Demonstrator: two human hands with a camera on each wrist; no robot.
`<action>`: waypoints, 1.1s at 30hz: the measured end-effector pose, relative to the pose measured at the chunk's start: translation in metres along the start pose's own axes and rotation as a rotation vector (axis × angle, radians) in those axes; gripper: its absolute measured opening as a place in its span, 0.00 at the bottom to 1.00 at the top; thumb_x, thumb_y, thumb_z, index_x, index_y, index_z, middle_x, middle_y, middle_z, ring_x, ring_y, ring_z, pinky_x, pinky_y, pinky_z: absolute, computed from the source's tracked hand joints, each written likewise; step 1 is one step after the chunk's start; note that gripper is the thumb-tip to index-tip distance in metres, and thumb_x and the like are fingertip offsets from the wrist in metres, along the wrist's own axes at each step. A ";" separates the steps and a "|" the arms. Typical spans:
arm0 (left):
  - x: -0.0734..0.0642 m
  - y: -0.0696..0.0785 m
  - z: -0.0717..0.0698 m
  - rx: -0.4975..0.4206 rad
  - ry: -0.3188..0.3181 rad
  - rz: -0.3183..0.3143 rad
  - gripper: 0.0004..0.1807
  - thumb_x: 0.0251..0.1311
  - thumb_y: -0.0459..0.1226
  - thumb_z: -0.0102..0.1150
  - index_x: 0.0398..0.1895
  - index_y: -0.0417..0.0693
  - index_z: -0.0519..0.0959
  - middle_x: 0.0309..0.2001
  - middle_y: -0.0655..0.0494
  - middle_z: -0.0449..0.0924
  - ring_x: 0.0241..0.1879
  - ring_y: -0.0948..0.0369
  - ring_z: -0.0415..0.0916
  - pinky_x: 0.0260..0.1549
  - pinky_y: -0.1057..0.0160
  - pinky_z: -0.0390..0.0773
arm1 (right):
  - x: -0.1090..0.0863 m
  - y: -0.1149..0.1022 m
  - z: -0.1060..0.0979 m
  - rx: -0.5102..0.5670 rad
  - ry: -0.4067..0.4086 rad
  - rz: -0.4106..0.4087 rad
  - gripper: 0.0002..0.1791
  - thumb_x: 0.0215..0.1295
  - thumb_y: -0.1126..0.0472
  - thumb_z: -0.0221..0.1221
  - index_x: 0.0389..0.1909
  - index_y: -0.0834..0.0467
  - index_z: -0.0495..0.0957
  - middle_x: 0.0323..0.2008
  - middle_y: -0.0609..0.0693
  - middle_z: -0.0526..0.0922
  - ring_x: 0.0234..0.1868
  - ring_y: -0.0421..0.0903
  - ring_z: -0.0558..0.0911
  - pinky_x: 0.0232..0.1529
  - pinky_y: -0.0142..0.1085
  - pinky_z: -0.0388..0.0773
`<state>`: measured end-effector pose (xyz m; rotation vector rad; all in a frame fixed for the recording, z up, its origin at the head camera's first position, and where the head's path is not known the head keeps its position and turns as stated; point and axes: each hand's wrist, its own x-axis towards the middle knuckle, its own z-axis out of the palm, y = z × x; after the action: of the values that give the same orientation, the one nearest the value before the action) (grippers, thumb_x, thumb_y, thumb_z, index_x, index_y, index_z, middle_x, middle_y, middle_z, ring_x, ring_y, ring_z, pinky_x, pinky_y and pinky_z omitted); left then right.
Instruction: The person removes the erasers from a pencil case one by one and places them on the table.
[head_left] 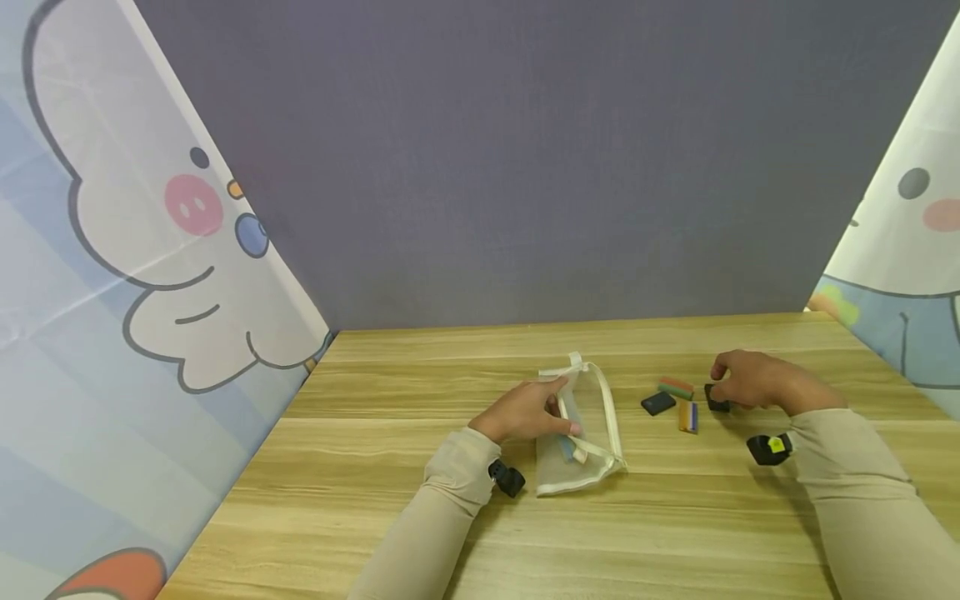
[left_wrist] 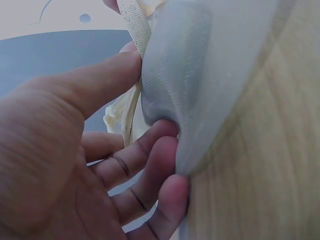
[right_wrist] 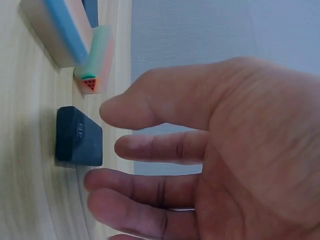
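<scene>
My left hand point(head_left: 528, 410) holds a white mesh zipper bag point(head_left: 553, 477) by its zipper edge, thumb at the edge and fingers curled against the mesh. The bag's mouth gapes, and a pale blue and white block point(head_left: 567, 448) shows inside. At the right, my right hand point(head_left: 761, 382) hovers close over a small black block point(right_wrist: 79, 137) with raised lettering; in the right wrist view its fingers are apart and loosely bent, with a gap between fingertips and block. Left of that hand lie another black block point(head_left: 658, 403), a green and orange block point(head_left: 677, 387) and a multicoloured block point(head_left: 687, 417).
Everything lies on a wood-grain table point(head_left: 360, 500). Behind it rises a grey panel point(head_left: 525, 167), with cartoon-printed sheets point(head_left: 112, 250) at the sides. A black wrist camera point(head_left: 507, 479) sits on the left wrist, another point(head_left: 768, 450) on the right.
</scene>
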<state>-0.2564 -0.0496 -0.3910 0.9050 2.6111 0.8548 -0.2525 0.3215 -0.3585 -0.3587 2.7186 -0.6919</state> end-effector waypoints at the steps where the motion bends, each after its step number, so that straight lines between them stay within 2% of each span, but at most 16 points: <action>1: 0.000 0.000 0.000 -0.007 0.001 -0.001 0.50 0.60 0.52 0.70 0.81 0.54 0.53 0.34 0.68 0.78 0.35 0.70 0.76 0.34 0.69 0.76 | 0.000 0.000 -0.001 -0.018 0.006 -0.006 0.19 0.64 0.61 0.60 0.45 0.73 0.71 0.20 0.49 0.74 0.20 0.44 0.72 0.23 0.39 0.70; 3: 0.000 0.000 0.001 -0.015 0.001 -0.003 0.51 0.60 0.52 0.70 0.81 0.53 0.52 0.34 0.67 0.79 0.35 0.70 0.76 0.35 0.69 0.76 | 0.000 -0.001 -0.002 -0.063 0.029 -0.014 0.19 0.65 0.60 0.59 0.45 0.73 0.72 0.24 0.51 0.77 0.23 0.46 0.73 0.26 0.41 0.71; 7: 0.000 -0.002 0.002 -0.028 -0.001 -0.009 0.51 0.60 0.51 0.70 0.81 0.52 0.52 0.34 0.67 0.79 0.34 0.69 0.76 0.34 0.69 0.75 | 0.003 -0.005 -0.004 -0.164 0.117 -0.052 0.18 0.67 0.57 0.59 0.43 0.71 0.76 0.35 0.60 0.82 0.33 0.55 0.80 0.35 0.50 0.77; 10: 0.000 -0.002 0.003 -0.034 -0.002 -0.014 0.51 0.61 0.50 0.70 0.81 0.51 0.51 0.34 0.66 0.79 0.33 0.69 0.75 0.33 0.69 0.75 | 0.006 -0.010 -0.004 -0.187 0.174 -0.075 0.17 0.69 0.56 0.58 0.44 0.70 0.78 0.41 0.66 0.83 0.39 0.60 0.82 0.38 0.55 0.77; 16: 0.002 -0.002 0.005 -0.042 -0.001 -0.011 0.51 0.62 0.49 0.70 0.81 0.48 0.50 0.32 0.63 0.77 0.29 0.67 0.73 0.28 0.69 0.72 | 0.009 -0.016 -0.002 -0.175 0.208 -0.063 0.19 0.71 0.55 0.56 0.48 0.70 0.78 0.40 0.63 0.83 0.35 0.55 0.82 0.35 0.52 0.78; 22: 0.002 -0.007 0.004 -0.048 -0.015 0.006 0.50 0.64 0.49 0.68 0.81 0.50 0.49 0.33 0.63 0.77 0.29 0.67 0.73 0.28 0.69 0.71 | 0.015 -0.023 0.005 -0.153 0.265 -0.072 0.17 0.73 0.55 0.54 0.45 0.67 0.80 0.37 0.57 0.83 0.28 0.47 0.77 0.29 0.44 0.74; 28: 0.001 -0.011 0.004 -0.090 -0.020 0.003 0.50 0.64 0.50 0.67 0.82 0.54 0.48 0.34 0.63 0.78 0.29 0.66 0.73 0.27 0.68 0.71 | 0.021 -0.037 0.017 -0.084 0.290 -0.108 0.17 0.74 0.55 0.51 0.45 0.64 0.80 0.36 0.52 0.83 0.26 0.44 0.76 0.27 0.40 0.72; 33: 0.002 -0.009 0.005 -0.123 -0.025 0.005 0.50 0.63 0.49 0.67 0.82 0.55 0.48 0.35 0.62 0.78 0.30 0.65 0.74 0.27 0.67 0.72 | 0.022 -0.043 0.026 -0.058 0.322 -0.130 0.13 0.74 0.55 0.53 0.42 0.60 0.80 0.34 0.50 0.83 0.24 0.43 0.75 0.27 0.39 0.70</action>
<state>-0.2608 -0.0520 -0.4004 0.8839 2.5056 0.9865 -0.2564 0.2673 -0.3642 -0.4780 3.0458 -0.7649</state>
